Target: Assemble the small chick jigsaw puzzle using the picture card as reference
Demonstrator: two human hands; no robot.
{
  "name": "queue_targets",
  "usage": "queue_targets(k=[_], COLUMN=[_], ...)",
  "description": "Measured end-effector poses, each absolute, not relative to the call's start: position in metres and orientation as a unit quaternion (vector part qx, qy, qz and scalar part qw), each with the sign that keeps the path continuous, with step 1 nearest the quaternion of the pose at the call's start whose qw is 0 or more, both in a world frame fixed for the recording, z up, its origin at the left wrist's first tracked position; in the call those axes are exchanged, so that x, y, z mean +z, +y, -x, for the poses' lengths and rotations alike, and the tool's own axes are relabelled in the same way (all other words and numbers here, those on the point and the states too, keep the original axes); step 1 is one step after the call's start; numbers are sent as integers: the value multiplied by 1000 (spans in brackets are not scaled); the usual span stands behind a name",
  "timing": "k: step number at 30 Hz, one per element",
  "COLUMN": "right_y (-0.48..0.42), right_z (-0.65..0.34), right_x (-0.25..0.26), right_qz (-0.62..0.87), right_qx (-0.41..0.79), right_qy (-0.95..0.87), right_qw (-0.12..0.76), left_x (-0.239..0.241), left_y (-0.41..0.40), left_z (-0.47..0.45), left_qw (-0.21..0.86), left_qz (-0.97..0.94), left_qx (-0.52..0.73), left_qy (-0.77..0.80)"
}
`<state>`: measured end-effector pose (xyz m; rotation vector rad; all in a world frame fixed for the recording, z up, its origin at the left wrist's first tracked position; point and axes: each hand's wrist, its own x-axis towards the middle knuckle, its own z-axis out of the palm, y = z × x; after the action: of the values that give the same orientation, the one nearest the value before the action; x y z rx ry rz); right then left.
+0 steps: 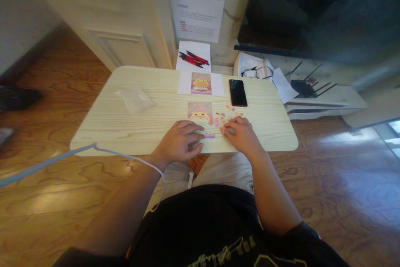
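Observation:
A partly assembled jigsaw puzzle [200, 108] with a yellow cartoon character in a pink hat lies flat on the table. My left hand [181, 140] rests just below it with fingers spread, holding nothing. Beside the fingertips lies a short purple strip of puzzle [210, 136]. Several loose puzzle pieces [220, 117] are scattered to the right of the assembled part. Among their near edge, the thumb and fingertips of my right hand [240, 133] pinch a small puzzle piece [222, 130], mostly covered by the fingers. Behind the puzzle, a printed picture [201, 84] shows the same character whole.
On the pale wooden table [109, 104] are a clear plastic bag [136, 99] at left and a black phone [238, 93] at right. Red pens [194, 58] lie on paper beyond the far edge. A pale cable [125, 154] crosses near my left forearm.

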<state>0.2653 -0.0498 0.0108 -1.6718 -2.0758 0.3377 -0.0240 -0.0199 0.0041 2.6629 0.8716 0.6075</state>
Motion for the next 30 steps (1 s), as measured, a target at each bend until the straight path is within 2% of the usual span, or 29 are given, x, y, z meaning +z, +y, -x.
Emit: queue_targets(k=[7,30], right_y=[-48,-41], right_z=[-270,-262], right_x=[10,23], right_qz=[610,599], right_qx=[127,158], right_qy=[-749,-763], right_qw=[226,186], left_x=[0,2], left_y=[-11,-13], left_z=[24,24], left_qw=[115,117], left_qz=[-899,-902], left_qx=[221,226], left_qy=[360,350])
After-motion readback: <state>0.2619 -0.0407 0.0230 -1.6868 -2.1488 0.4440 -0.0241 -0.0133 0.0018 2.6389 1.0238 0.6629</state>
